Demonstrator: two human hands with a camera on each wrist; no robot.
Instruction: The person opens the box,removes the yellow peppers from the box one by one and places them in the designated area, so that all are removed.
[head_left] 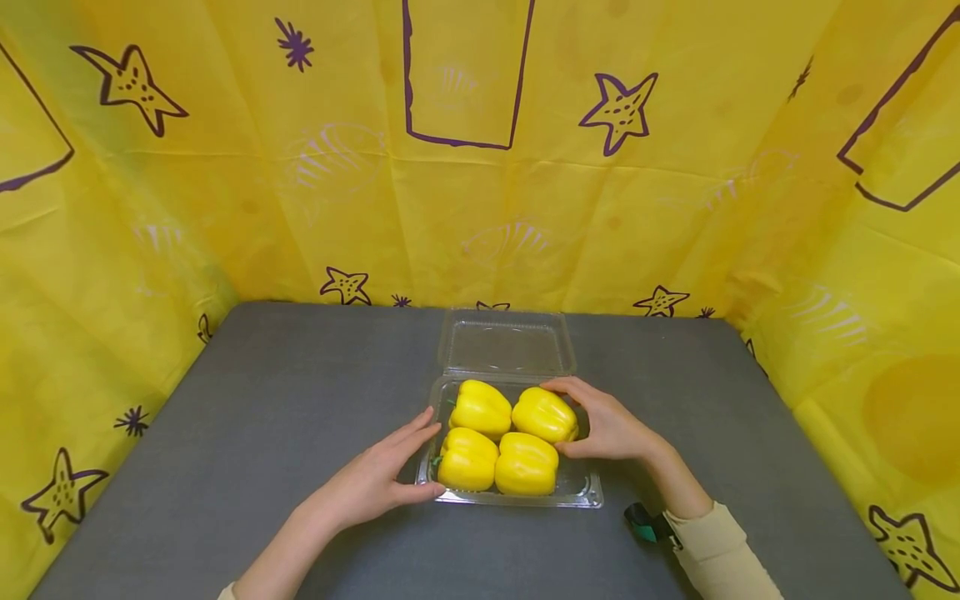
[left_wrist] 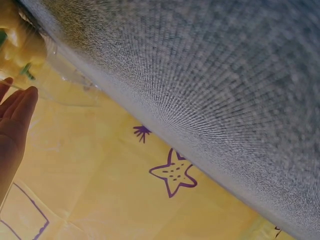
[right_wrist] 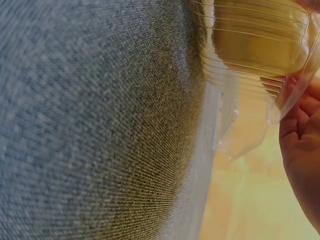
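Several yellow bell peppers sit in two rows in a clear plastic clamshell container (head_left: 577,493), whose lid (head_left: 506,343) lies folded back behind it. My right hand (head_left: 611,423) holds the back right bell pepper (head_left: 542,414), fingers at its far side and thumb at its near side. My left hand (head_left: 378,471) is at the container's left edge, its fingers nearly straight and its thumb by the front left bell pepper (head_left: 467,461). Beside that one is the front right bell pepper (head_left: 527,464); behind it is the back left bell pepper (head_left: 480,408). Green stems point left on the two left peppers.
The container rests on a grey cloth-covered table (head_left: 300,392). Yellow patterned curtain (head_left: 480,192) hangs behind the table and along both sides. A dark strap with a green part (head_left: 643,523) shows at the right wrist, by the beige sleeve (head_left: 720,550).
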